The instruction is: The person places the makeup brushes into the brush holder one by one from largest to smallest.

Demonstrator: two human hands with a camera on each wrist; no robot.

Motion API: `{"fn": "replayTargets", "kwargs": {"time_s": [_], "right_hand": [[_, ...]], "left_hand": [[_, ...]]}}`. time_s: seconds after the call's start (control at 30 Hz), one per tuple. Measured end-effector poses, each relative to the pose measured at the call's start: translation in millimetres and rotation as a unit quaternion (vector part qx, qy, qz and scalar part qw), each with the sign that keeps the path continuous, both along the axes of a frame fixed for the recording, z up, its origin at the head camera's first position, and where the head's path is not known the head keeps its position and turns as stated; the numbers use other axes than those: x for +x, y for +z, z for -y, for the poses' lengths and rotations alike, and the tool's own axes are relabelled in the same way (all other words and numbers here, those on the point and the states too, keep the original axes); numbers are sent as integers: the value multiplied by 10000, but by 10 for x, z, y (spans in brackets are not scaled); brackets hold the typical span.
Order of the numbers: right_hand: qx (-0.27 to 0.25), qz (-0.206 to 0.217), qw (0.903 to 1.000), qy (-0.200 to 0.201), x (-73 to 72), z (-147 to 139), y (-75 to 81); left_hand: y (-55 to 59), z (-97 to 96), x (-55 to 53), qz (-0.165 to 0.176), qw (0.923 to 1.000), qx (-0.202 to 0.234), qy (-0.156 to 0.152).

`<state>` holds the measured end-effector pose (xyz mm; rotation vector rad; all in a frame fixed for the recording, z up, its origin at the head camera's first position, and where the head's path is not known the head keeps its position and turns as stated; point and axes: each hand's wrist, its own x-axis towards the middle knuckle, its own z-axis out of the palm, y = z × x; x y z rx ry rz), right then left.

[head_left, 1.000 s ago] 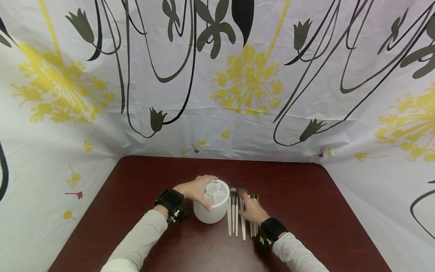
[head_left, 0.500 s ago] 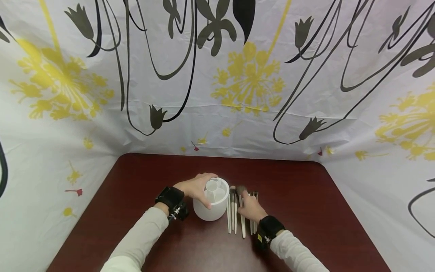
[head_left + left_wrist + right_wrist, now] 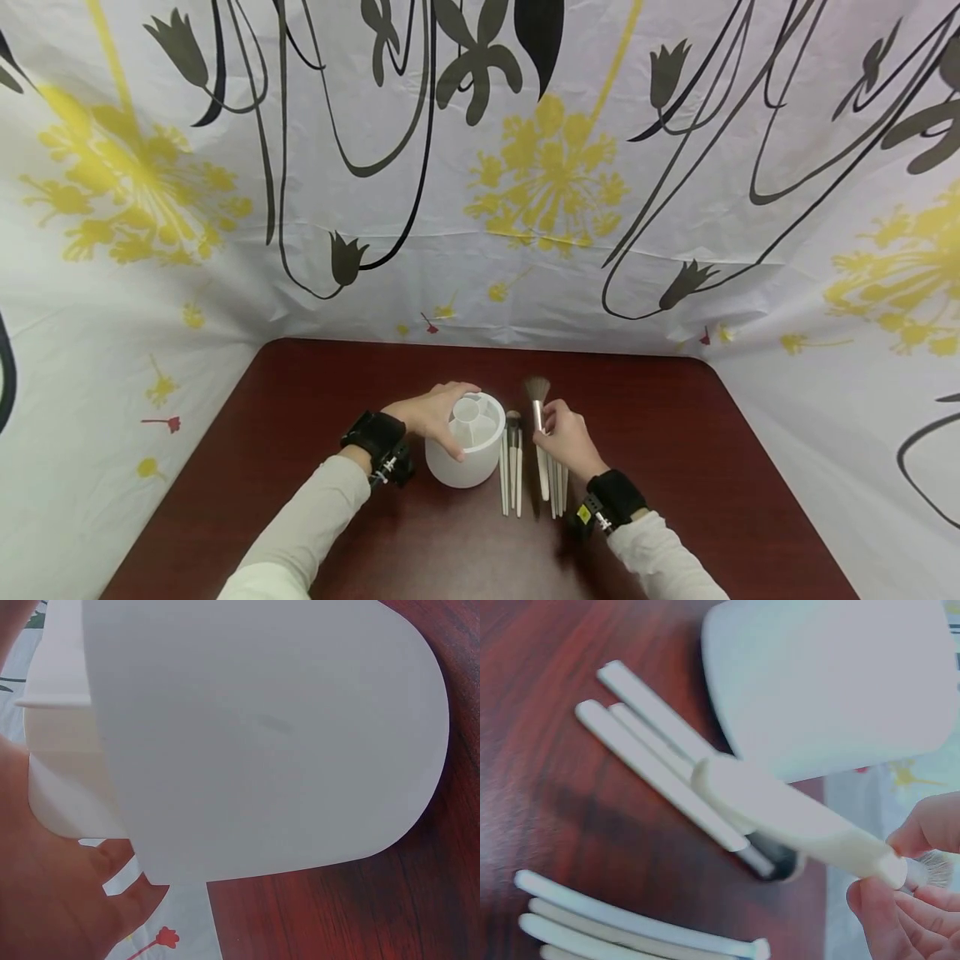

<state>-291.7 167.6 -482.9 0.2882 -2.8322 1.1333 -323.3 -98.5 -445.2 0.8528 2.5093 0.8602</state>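
A white round brush holder (image 3: 459, 468) with divided compartments and a round middle tube stands on the table. My left hand (image 3: 429, 417) grips its rim from the left, thumb on the near side; the holder's smooth wall (image 3: 277, 772) fills the left wrist view. To the right, my right hand (image 3: 572, 439) pinches a large fluffy makeup brush (image 3: 537, 389) near its ferrule, bristles pointing away. In the right wrist view its pale handle (image 3: 795, 814) is raised over the others. Three brushes (image 3: 660, 772) lie between the holder and the right hand.
Several thinner brushes (image 3: 637, 919) lie side by side under and beside the right hand. The dark red table (image 3: 337, 367) has rounded far corners. A white cloth (image 3: 420, 208) with flower prints hangs behind it and at both sides.
My right hand has lifted the large makeup brush off the table, moving it slightly right and away, and its bristles now show beyond the fingers. The left hand stays on the holder.
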Motion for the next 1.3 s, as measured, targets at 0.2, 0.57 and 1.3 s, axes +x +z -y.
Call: {"fn": "replayTargets", "kwargs": {"time_s": [0.2,0.57,1.3], "right_hand": [[-71,-274,9996,67,9,14,204],[-329,-1153,9924,280,29,82,569],[-756,-1967,9751,688,-18,245,912]], "left_hand": [[12,5,-8,43,10000,-59,-13],[6,-2,-9,72,10000,-35,-15],[23,-16,25,149,9999,-59,55]]}}
